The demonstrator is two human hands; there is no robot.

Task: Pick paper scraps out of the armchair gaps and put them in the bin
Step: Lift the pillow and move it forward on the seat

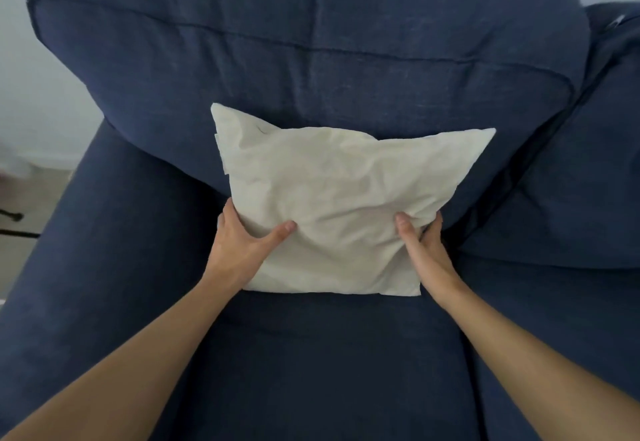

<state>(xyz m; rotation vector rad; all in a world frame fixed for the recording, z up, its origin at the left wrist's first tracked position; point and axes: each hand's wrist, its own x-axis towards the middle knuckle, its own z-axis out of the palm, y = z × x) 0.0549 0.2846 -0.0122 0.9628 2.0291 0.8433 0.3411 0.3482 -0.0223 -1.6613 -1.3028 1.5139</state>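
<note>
Navy fabric armchair [311, 354] by pale wall; each grip clasps the cream pillow [332, 205].

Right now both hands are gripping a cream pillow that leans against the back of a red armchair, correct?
Not quite: the armchair is dark blue, not red. The head view shows the left hand and right hand gripping the cream pillow leaning against its back.

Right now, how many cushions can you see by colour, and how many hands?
Navy cushions: 3, the back cushion, the seat cushion and the neighbouring cushion
Cream pillows: 1, the pillow
Hands: 2, the left hand and the right hand
Total: 6
</note>
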